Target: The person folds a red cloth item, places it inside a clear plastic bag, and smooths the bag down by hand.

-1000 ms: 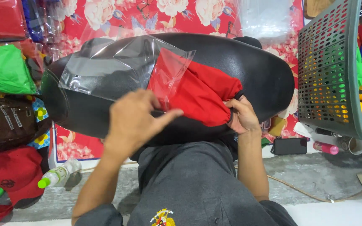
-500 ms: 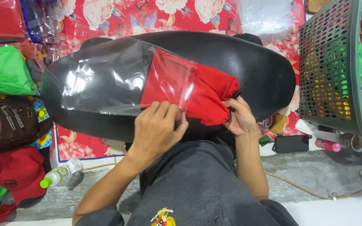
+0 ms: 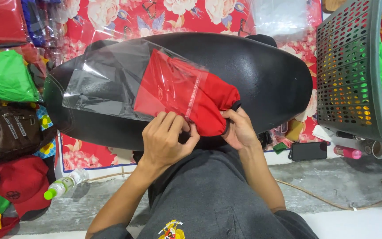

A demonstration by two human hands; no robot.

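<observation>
A person in a dark grey shirt (image 3: 213,194) works over a broad black oval worktop (image 3: 261,75) resting against the lap, seen from a head-worn camera. Nearest the body, the left hand (image 3: 166,139) pinches the open edge of a clear plastic bag (image 3: 111,82), fingers curled tight on the film beside its sealing strip, apparently to hold the mouth steady. Just beside it, the right hand (image 3: 239,128) is closed around the bunched end of a folded red garment (image 3: 191,97), gripping where a dark trim shows. The garment lies flat on the worktop, its front part already inside the bag and its rear part still outside the opening; the bag's far, empty half stretches away to the left across the black surface. Neither hand is spread; both are closed on what they hold.

Beyond the worktop, a red cloth with a flower print (image 3: 177,15) covers the background. To the right stands a grey perforated basket (image 3: 350,75) with green and yellow fabric behind it; a dark phone (image 3: 308,150) lies on the floor below. To the left are a green bagged item (image 3: 5,75), a red cap (image 3: 23,181) and a green-capped bottle (image 3: 63,186).
</observation>
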